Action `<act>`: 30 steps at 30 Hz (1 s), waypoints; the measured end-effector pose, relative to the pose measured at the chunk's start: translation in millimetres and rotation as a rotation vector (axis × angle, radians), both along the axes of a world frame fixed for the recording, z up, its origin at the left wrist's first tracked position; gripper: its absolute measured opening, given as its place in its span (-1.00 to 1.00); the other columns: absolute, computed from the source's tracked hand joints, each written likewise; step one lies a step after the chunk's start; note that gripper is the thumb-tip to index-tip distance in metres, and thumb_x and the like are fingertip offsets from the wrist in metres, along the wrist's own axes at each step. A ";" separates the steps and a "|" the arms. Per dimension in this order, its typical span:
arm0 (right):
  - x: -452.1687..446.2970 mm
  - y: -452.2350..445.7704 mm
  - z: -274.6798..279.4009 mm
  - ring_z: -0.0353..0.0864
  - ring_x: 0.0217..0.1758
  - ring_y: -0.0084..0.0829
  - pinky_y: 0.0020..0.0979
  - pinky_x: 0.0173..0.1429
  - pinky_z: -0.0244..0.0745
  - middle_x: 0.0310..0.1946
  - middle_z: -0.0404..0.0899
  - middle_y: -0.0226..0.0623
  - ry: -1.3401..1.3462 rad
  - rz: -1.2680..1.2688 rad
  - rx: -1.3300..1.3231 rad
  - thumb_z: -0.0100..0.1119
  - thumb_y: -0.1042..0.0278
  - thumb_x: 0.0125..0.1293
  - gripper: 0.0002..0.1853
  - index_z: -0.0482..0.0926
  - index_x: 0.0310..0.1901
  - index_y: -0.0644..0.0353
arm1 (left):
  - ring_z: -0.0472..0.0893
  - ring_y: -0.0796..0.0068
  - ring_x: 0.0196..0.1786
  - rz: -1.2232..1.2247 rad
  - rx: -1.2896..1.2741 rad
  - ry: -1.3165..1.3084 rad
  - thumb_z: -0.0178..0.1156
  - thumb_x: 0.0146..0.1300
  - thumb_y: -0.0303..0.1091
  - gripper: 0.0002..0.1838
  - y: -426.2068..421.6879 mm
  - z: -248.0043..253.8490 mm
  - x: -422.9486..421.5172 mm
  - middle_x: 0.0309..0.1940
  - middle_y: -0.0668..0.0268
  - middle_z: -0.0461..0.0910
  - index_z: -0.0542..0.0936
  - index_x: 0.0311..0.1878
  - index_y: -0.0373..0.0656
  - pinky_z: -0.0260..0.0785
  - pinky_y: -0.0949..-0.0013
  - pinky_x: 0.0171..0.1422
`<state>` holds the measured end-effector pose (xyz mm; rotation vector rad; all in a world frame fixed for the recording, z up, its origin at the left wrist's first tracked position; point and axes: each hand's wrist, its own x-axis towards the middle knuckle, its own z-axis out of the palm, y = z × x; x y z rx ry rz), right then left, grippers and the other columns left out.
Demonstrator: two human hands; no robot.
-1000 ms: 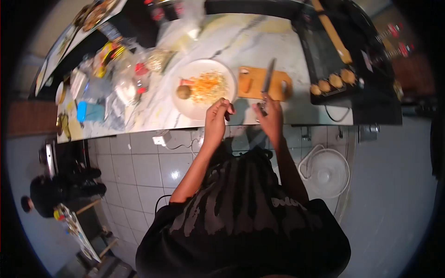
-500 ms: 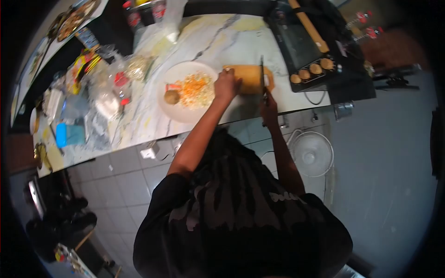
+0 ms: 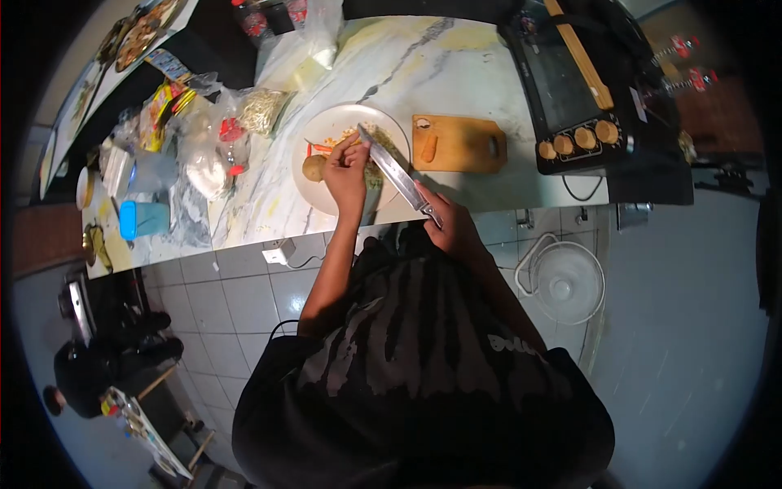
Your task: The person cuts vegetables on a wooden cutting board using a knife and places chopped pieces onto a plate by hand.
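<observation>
My right hand (image 3: 453, 228) grips a kitchen knife (image 3: 395, 173) by its handle, the blade slanting up and left over the round plate (image 3: 308, 189). Close to the knife's tip, my left hand (image 3: 348, 169) has its fingers curled together; what they hold, if anything, is hidden. Finely chopped vegetables (image 3: 380, 147) lie on the plate, partly covered by the hand and blade. A brown potato-like ball (image 3: 313, 168) and red chillies (image 3: 318, 149) are at its left side. To the right, a wooden cutting board (image 3: 468, 134) carries a carrot piece (image 3: 429, 148).
A black oven (image 3: 562, 90) with several knobs stands at the right. Left of the plate are plastic bags (image 3: 204, 167), a bag of sprouts (image 3: 265, 112) and a blue-lidded container (image 3: 145, 220). On the floor sits a clear bucket (image 3: 562, 281). Another person (image 3: 85, 379) is at lower left.
Both hands have left the cutting board. The knife has swung from upright over the board to a slant over the plate. My left hand has moved left to the knife's tip.
</observation>
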<state>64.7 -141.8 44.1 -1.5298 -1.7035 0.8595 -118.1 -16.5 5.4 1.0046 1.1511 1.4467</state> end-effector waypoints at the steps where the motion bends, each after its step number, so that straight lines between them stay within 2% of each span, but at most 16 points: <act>1: 4.1 5.9 1.2 0.58 -0.26 -0.01 -0.22 -0.11 0.52 -0.17 0.57 -0.01 -0.044 0.057 0.017 0.11 0.67 0.08 -0.21 0.42 0.45 0.02 | 0.61 0.68 -0.33 0.064 -0.047 -0.046 0.39 0.32 -0.48 -0.65 3.1 -3.1 -6.4 -0.34 0.33 0.71 0.64 0.13 -0.41 0.44 0.59 -0.19; 4: 19.1 15.9 5.2 0.58 -0.17 0.09 -0.18 -0.01 0.53 -0.12 0.59 0.03 -0.096 0.159 0.006 0.13 0.65 0.11 -0.22 0.42 0.46 0.00 | 0.66 0.61 -0.34 0.178 -0.068 -0.014 0.38 0.33 -0.46 -0.74 4.5 -12.5 -23.9 -0.38 0.30 0.72 0.69 -0.01 -0.45 0.50 0.54 -0.17; 7: 43.6 24.7 5.4 0.61 -0.03 0.06 -0.22 0.11 0.52 0.04 0.60 0.08 0.016 0.160 -0.064 0.16 0.64 0.11 -0.20 0.39 0.47 0.00 | 0.70 0.53 -0.33 0.247 -0.071 0.437 0.31 0.38 -0.44 -0.80 0.1 -6.0 -31.4 -0.35 0.20 0.74 0.73 -0.05 -0.38 0.53 0.47 -0.14; 8: 55.4 26.1 1.7 0.61 -0.03 0.06 -0.22 0.11 0.52 0.04 0.60 0.08 0.021 0.165 -0.057 0.16 0.64 0.11 -0.20 0.39 0.47 0.00 | 0.70 0.53 -0.33 0.254 -0.065 0.441 0.31 0.38 -0.44 -0.80 -5.1 3.1 -27.3 -0.35 0.20 0.74 0.73 -0.05 -0.38 0.53 0.47 -0.14; 10: 78.3 28.8 -6.0 0.62 -0.05 0.00 -0.27 0.11 0.51 0.05 0.60 0.08 0.056 0.110 -0.069 0.13 0.65 0.12 -0.22 0.38 0.47 0.06 | 0.72 0.48 -0.30 0.238 -0.115 0.713 0.27 0.37 -0.47 -0.80 -11.3 13.0 -18.1 -0.33 0.17 0.73 0.75 -0.01 -0.28 0.54 0.43 -0.13; 12: 98.0 30.9 -17.8 0.64 -0.07 -0.17 -0.34 0.08 0.52 0.04 0.62 0.03 0.055 0.110 0.013 0.10 0.68 0.13 -0.22 0.37 0.47 0.11 | 0.70 0.46 -0.29 0.241 -0.105 0.732 0.23 0.35 -0.51 -0.76 -14.8 6.7 -9.5 -0.26 0.15 0.68 0.75 0.03 -0.18 0.53 0.41 -0.15; 14: 116.5 34.6 -27.9 0.64 -0.05 -0.32 -0.43 0.06 0.51 0.12 0.62 -0.06 0.116 0.053 -0.078 0.07 0.71 0.14 -0.23 0.37 0.48 0.11 | 0.66 0.42 -0.30 0.283 0.061 0.974 0.22 0.29 -0.57 -0.67 -18.3 11.2 2.1 -0.19 0.16 0.63 0.71 0.10 -0.15 0.53 0.38 -0.16; 15: 120.1 37.7 -34.7 0.63 -0.19 -0.46 -0.46 -0.10 0.55 0.12 0.58 -0.18 0.187 0.089 0.045 0.02 0.73 0.23 -0.21 0.29 0.53 0.05 | 0.62 0.16 -0.10 0.210 -0.024 0.952 0.24 0.19 -0.58 -0.56 -22.3 18.8 7.5 -0.10 0.06 0.56 0.67 0.17 -0.09 0.52 0.26 -0.12; 16: 128.4 36.5 -39.1 0.63 -0.19 -0.46 -0.46 -0.10 0.55 0.12 0.58 -0.18 0.197 0.095 0.030 0.02 0.73 0.23 -0.21 0.29 0.53 0.05 | 0.62 0.16 -0.10 0.211 -0.040 0.964 0.24 0.19 -0.58 -0.56 -24.2 11.2 12.8 -0.10 0.06 0.56 0.67 0.17 -0.09 0.52 0.26 -0.12; 18: 140.1 38.6 -40.0 0.59 -0.37 -0.51 -0.43 -0.34 0.57 0.27 0.54 -0.11 0.464 -0.018 -0.409 -0.01 0.69 0.31 -0.21 0.17 0.59 -0.02 | 0.64 0.18 -0.16 0.131 0.016 0.887 0.24 0.19 -0.62 -0.59 -21.2 -5.1 26.6 -0.14 0.10 0.58 0.68 0.12 -0.10 0.54 0.27 -0.11; 19: 141.4 41.6 -39.5 0.48 -0.47 -0.63 -0.51 -0.49 0.48 0.19 0.53 -0.19 0.600 0.006 -0.432 -0.03 0.66 0.41 -0.23 0.09 0.61 -0.06 | 0.66 0.20 -0.22 0.040 0.019 0.835 0.23 0.22 -0.61 -0.63 -21.4 3.0 40.9 -0.18 0.12 0.61 0.68 0.09 -0.13 0.55 0.27 -0.13; 23: 152.3 57.7 -39.5 0.48 -0.48 -0.61 -0.50 -0.45 0.48 0.08 0.54 -0.22 0.633 0.064 -0.517 0.03 0.60 0.45 -0.27 0.14 0.60 -0.06 | 0.68 0.16 -0.22 -0.193 0.048 0.864 0.26 0.28 -0.48 -0.70 -4.1 6.4 86.8 -0.23 0.09 0.64 0.67 0.09 -0.19 0.56 0.19 -0.12; 26: 157.5 62.4 -59.9 0.54 -0.36 -0.58 -0.48 -0.29 0.52 0.04 0.52 -0.29 0.516 0.172 -0.491 0.09 0.53 0.48 -0.35 0.22 0.56 0.01 | 0.67 0.04 -0.19 -0.188 0.011 1.031 0.33 0.29 -0.30 -0.68 3.5 -3.9 105.6 -0.23 0.04 0.64 0.68 0.05 -0.23 0.56 0.10 -0.04; 28: 151.6 62.7 -75.1 0.62 -0.09 -0.42 -0.41 0.01 0.53 0.10 0.54 -0.24 0.547 0.063 -0.392 0.13 0.50 0.47 -0.41 0.30 0.50 0.09 | 0.66 0.03 -0.19 -0.269 -0.022 1.150 0.42 0.25 -0.18 -0.60 8.7 -16.2 105.7 -0.26 0.08 0.66 0.70 0.07 -0.18 0.54 0.13 -0.02; 29: 154.1 61.7 -117.6 0.54 0.23 -0.27 -0.31 0.28 0.44 0.21 0.52 -0.18 0.359 0.112 -0.151 0.12 0.38 0.50 -0.46 0.31 0.47 0.13 | 0.66 0.03 -0.12 -0.202 0.096 1.108 0.40 0.26 -0.21 -0.62 7.6 -32.9 105.1 -0.22 0.07 0.65 0.71 0.09 -0.17 0.53 0.12 -0.01; 30: 156.8 63.5 -109.4 0.54 0.23 -0.27 -0.31 0.28 0.44 0.21 0.52 -0.18 0.363 0.106 -0.166 0.12 0.38 0.50 -0.46 0.31 0.47 0.13 | 0.66 0.03 -0.12 -0.215 0.084 1.109 0.40 0.26 -0.21 -0.62 8.8 -33.0 108.6 -0.22 0.07 0.65 0.71 0.09 -0.17 0.53 0.12 -0.01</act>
